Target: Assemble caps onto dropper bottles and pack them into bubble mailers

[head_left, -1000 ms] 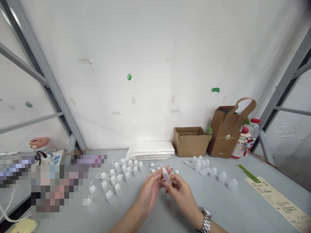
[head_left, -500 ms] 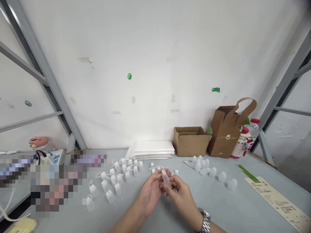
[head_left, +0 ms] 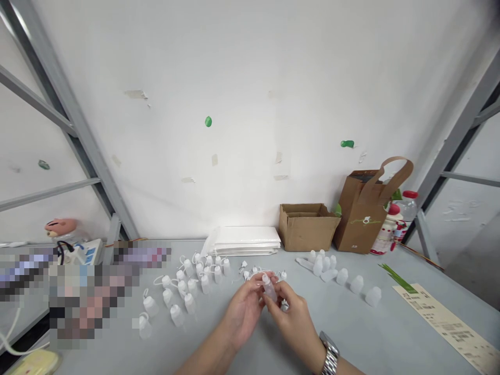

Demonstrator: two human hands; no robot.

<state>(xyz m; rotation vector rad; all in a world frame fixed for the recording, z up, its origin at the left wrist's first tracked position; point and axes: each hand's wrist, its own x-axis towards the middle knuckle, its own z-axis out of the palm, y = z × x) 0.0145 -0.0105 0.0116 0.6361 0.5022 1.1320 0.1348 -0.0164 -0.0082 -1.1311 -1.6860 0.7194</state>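
A small translucent squeeze bottle (head_left: 269,288) is held upright with a slight tilt between my two hands, its narrow nozzle pointing up. My left hand (head_left: 244,312), palm turned up, has its fingers curled about the bottle from the left and behind. On the near right side my right hand (head_left: 294,315), wearing a metal watch (head_left: 330,354), pinches the bottle's body. A small white piece (head_left: 285,304) shows beneath the right fingers; its kind is hard to make out. Just beyond the hands lie several white caps (head_left: 245,264) with loops, partly hidden by the fingers.
Several capped bottles (head_left: 177,315) with looped straps stand to the left. Several bottles without caps (head_left: 357,284) are at the right, some lying down. Behind are white packets (head_left: 246,240), an open cardboard box (head_left: 308,234) and a brown bag (head_left: 361,224). A paper strip (head_left: 449,325) lies far right.
The bottle and my fingers have shifted slightly to the right. The small white piece beneath my right fingers has come into view.
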